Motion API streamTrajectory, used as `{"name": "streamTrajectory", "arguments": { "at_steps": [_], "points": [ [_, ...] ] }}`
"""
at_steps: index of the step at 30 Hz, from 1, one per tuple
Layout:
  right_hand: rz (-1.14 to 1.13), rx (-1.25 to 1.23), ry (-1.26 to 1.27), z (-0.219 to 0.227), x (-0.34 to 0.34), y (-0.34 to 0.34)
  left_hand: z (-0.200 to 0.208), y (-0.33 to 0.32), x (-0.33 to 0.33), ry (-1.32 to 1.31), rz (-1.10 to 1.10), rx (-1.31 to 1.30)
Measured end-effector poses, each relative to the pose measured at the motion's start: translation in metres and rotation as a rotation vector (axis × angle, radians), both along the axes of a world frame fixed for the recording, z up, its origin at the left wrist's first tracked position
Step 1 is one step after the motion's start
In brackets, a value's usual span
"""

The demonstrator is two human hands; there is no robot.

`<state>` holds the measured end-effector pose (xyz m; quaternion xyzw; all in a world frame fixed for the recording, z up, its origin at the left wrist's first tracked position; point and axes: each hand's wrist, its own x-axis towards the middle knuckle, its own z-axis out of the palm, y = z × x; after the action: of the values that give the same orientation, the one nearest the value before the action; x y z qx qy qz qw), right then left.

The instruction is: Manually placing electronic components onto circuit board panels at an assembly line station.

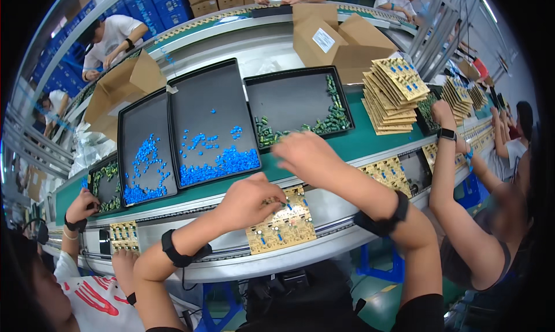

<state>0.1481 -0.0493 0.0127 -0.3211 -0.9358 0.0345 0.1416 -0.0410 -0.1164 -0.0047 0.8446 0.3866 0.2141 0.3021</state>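
My left hand [250, 201] is closed above a tan circuit board [281, 234], its fingertips pinched together. Small dark green components, seemingly capacitors, show between its fingers. The board bears several upright blue and dark parts and lies on the conveyor rail in front of me. My right hand [306, 154] is over the near edge of a black tray [283, 92] holding green cylindrical capacitors [332, 123]. Motion blur and the back of the hand hide its fingertips. Left of that tray, a larger black tray [211, 95] holds blue disc-shaped components [222, 163].
Another black tray [139, 121] with blue components is farther left. A tall stack of tan boards [393, 98] stands at right. Open cardboard boxes [315, 37] sit behind the trays. Co-workers' hands reach in at left [84, 205] and right [444, 115]. More boards [386, 176] lie along the rail.
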Motion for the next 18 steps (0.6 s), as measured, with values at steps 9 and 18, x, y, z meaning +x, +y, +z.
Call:
{"name": "streamTrajectory", "arguments": {
  "at_steps": [9,18],
  "points": [
    [0.218,0.028,-0.152,-0.023,-0.087,0.056,-0.023,-0.006,0.032,0.077,-0.225,0.148],
    [0.106,-0.188,-0.191,-0.030,-0.094,0.053,-0.015,-0.013,0.037,0.222,-0.246,0.171]
  ]
}}
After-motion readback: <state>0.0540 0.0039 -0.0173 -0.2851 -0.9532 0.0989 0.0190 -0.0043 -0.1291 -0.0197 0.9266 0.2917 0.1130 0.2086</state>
